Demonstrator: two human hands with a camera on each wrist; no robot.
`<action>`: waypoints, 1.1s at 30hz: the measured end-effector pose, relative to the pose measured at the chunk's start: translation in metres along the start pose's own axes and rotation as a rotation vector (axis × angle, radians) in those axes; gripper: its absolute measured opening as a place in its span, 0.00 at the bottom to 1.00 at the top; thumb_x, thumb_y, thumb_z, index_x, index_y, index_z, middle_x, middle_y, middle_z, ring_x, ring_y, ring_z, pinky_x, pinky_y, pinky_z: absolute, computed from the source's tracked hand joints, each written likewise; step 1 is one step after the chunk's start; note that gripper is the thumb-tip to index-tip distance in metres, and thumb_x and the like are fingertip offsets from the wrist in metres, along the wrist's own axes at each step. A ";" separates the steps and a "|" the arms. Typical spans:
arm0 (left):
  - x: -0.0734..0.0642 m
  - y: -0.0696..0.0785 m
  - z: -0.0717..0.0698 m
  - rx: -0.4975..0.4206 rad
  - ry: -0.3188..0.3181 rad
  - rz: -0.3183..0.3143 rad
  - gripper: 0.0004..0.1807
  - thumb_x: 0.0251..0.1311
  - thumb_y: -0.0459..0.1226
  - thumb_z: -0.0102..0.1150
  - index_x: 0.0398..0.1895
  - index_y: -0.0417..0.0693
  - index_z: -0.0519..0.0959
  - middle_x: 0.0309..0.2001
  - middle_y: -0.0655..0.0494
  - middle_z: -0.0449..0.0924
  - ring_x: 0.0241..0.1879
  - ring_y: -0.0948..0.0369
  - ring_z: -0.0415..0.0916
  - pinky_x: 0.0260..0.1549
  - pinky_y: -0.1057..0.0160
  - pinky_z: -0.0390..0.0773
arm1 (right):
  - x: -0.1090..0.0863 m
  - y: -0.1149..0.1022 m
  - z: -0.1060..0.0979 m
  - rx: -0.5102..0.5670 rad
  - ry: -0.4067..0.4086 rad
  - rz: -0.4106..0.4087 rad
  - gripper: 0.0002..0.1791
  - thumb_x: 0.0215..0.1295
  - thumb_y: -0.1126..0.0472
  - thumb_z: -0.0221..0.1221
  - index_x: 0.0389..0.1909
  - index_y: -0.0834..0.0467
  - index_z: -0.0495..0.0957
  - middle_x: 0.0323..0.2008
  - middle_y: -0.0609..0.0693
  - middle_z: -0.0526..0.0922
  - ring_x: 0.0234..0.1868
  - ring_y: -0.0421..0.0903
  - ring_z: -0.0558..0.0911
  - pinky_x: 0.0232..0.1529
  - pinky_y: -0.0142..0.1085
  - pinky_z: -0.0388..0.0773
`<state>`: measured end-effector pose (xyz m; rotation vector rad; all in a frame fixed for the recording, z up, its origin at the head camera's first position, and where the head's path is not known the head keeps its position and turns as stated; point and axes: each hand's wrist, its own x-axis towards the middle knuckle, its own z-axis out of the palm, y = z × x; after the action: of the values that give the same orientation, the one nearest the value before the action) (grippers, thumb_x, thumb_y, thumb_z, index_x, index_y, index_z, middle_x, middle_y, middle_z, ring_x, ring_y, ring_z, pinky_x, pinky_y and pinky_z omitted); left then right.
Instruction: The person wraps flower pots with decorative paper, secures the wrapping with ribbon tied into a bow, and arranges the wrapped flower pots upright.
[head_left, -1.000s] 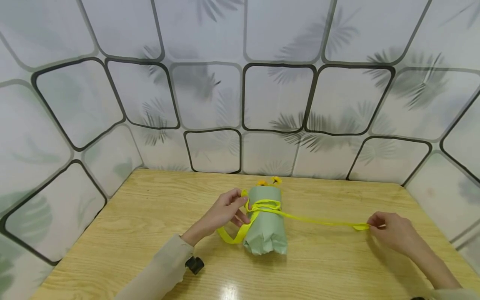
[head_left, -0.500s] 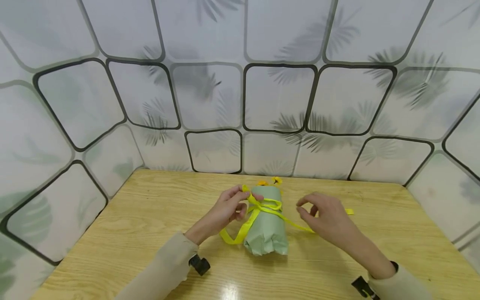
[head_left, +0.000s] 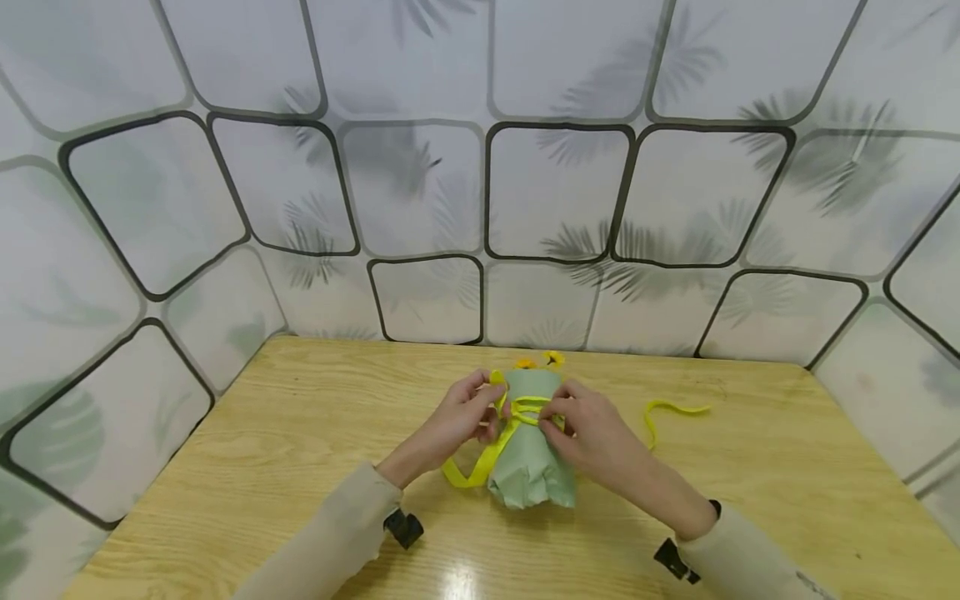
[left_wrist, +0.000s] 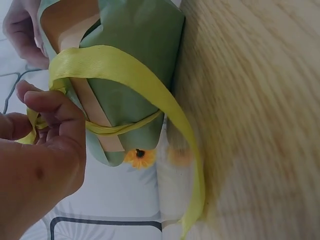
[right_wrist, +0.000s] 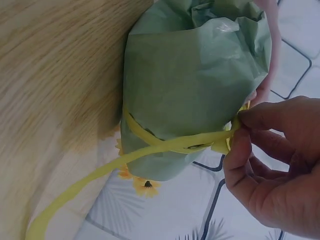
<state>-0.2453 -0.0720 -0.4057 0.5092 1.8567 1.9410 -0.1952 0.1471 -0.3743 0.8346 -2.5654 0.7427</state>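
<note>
A bouquet wrapped in pale green paper (head_left: 525, 479) lies on the table, orange-yellow flowers (head_left: 553, 358) poking out at its far end. Yellow ribbon (head_left: 480, 473) circles the wrap, with a crossing on its upper side. At the bouquet's left, my left hand (head_left: 459, 417) pinches a ribbon loop between thumb and fingers. My right hand (head_left: 596, 433) pinches the ribbon by the crossing, thumb against forefinger. In the right wrist view, a ribbon tail (right_wrist: 100, 172) runs from those fingertips down to the table. The left wrist view shows another length of ribbon (left_wrist: 150, 90) hanging in a wide curve.
The wooden table (head_left: 300, 433) reaches back to a patterned curtain-like wall (head_left: 420, 192) with leaf prints. Right of the bouquet, the ribbon's loose end (head_left: 678, 407) lies on the tabletop. Black wrist-worn devices (head_left: 405, 528) sit at both cuffs.
My right hand let go of the outstretched ribbon tail at the right and came left to the crossing, where it pinches the ribbon. My left hand kept its loop, barely shifting.
</note>
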 end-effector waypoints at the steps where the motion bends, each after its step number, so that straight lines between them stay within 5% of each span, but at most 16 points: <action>1: 0.000 0.000 0.000 0.027 0.002 0.006 0.10 0.81 0.42 0.42 0.47 0.44 0.68 0.32 0.57 0.77 0.21 0.65 0.69 0.22 0.67 0.70 | -0.001 0.000 -0.001 0.011 0.001 0.002 0.04 0.61 0.70 0.67 0.31 0.58 0.87 0.30 0.47 0.79 0.24 0.34 0.72 0.25 0.26 0.71; 12: -0.003 0.000 0.003 0.188 -0.004 0.055 0.12 0.82 0.41 0.43 0.52 0.40 0.70 0.30 0.56 0.76 0.23 0.62 0.70 0.23 0.66 0.72 | -0.012 0.005 -0.011 0.077 -0.017 0.067 0.06 0.62 0.71 0.66 0.31 0.56 0.85 0.29 0.46 0.87 0.27 0.34 0.82 0.28 0.25 0.80; 19: 0.000 0.001 0.003 0.268 0.024 0.052 0.14 0.80 0.43 0.48 0.55 0.42 0.73 0.26 0.55 0.72 0.22 0.62 0.67 0.23 0.65 0.71 | -0.014 0.007 -0.012 0.121 -0.008 0.084 0.08 0.61 0.73 0.65 0.31 0.56 0.85 0.26 0.43 0.85 0.26 0.28 0.78 0.27 0.26 0.79; 25: 0.002 0.003 0.008 0.435 0.054 0.063 0.16 0.73 0.46 0.59 0.57 0.52 0.80 0.20 0.59 0.63 0.19 0.63 0.60 0.21 0.69 0.66 | -0.011 0.008 -0.007 0.131 -0.057 0.105 0.06 0.65 0.67 0.66 0.40 0.57 0.87 0.24 0.41 0.80 0.23 0.28 0.73 0.24 0.27 0.75; 33: 0.004 0.005 0.012 0.487 0.101 0.109 0.08 0.75 0.43 0.56 0.47 0.53 0.83 0.15 0.62 0.59 0.16 0.65 0.57 0.18 0.70 0.63 | -0.006 0.006 -0.002 0.080 -0.003 0.101 0.04 0.63 0.64 0.70 0.29 0.53 0.87 0.22 0.39 0.77 0.22 0.28 0.68 0.23 0.26 0.69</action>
<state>-0.2424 -0.0596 -0.4003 0.6767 2.4249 1.5926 -0.1937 0.1548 -0.3776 0.7352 -2.6110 0.8805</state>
